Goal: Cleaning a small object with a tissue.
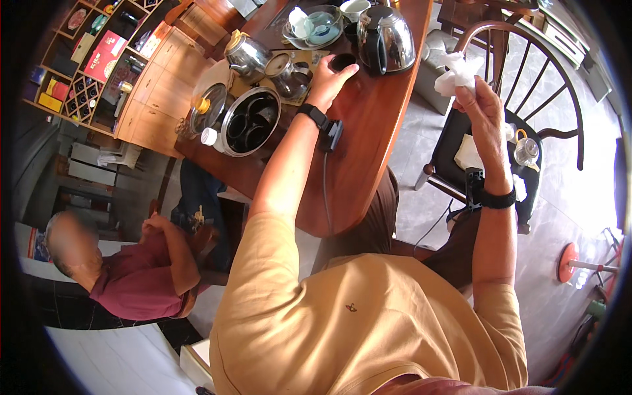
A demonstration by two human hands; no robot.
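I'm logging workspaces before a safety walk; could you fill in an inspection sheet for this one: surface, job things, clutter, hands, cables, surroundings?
Surface: glossy brown table, rounded at its near end.
Job things: dark cup; crumpled white tissue or cloth.
Clutter: shiny kettle, glass bowl, metal teapot, steel pot holding dark items.
Hands: left hand holds the cup over the table; right hand pinches the tissue or cloth.
Cables: thin cable at the left wrist; dark cable near the right wrist.
Surroundings: seated person at left; dark chair at right, bearing a small teapot.
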